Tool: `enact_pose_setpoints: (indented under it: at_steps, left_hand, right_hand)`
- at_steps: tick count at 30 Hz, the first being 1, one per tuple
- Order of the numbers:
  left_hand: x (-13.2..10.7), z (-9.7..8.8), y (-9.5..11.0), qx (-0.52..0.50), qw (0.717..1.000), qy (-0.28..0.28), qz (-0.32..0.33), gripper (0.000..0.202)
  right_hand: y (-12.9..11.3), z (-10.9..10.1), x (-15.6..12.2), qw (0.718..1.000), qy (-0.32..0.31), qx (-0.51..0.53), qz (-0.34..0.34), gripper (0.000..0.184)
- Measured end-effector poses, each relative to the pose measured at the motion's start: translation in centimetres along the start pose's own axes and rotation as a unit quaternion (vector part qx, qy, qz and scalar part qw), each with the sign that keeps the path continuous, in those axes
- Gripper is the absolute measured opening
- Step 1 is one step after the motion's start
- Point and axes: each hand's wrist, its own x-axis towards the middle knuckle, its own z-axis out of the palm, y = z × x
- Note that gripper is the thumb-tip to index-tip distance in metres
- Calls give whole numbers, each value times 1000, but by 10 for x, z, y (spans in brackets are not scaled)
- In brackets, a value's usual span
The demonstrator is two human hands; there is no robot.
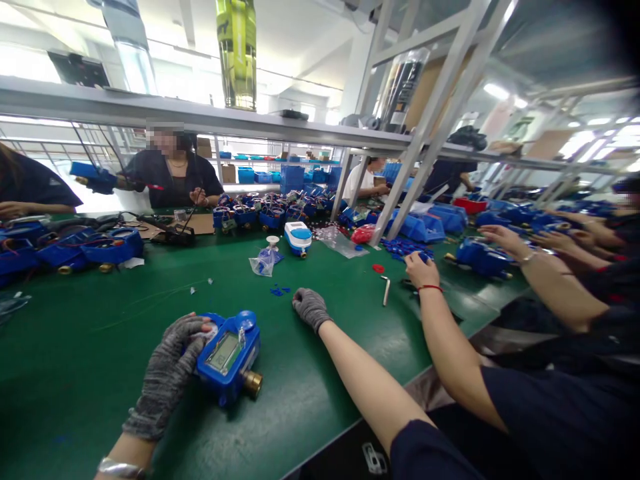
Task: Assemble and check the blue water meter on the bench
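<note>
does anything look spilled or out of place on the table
A few small blue pieces lie loose on the green tabletop beside the right hand. They look slightly odd, scattered outside any container, though perhaps set there deliberately.

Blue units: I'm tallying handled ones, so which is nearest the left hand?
The blue unit nearest the camera, its screen in view, at the left hand; the other units sit farther off.

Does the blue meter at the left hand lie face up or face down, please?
Face up: the meter shows its screen.
</note>
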Motion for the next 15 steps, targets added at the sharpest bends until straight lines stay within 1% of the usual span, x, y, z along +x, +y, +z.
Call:
enact_pose_setpoints:
  at_steps: [2, 3, 4, 6, 9, 13, 15]
  left_hand:
    - [-5, 2, -3, -23, 998, 37, -42, 46]
    - [-7, 2, -3, -39, 996, 42, -72, 51]
    - [-9, 1, -3, -56, 993, 34, -102, 53]
    - [-9, -3, 0, -72, 988, -9, -139, 51]
    - [0, -8, 3, -92, 978, -64, -174, 43]
    - [18, -3, -2, -130, 971, -97, -176, 44]
    - [20, 0, -5, -140, 969, -99, -177, 46]
  right_hand:
    - [-1, -2, 0, 1000, 2, 21, 5, 17]
    - [-1, -3, -1, 999, 5, 34, 5, 15]
    - [-2, -4, -4, 999, 7, 50, 1, 15]
    - [-5, -7, -15, 995, 7, 93, -19, 15]
    - [-16, -12, -50, 982, -12, 170, -82, 15]
    - [-36, -17, -106, 942, -36, 283, -178, 11]
    - [-44, -17, -125, 923, -33, 320, -213, 10]
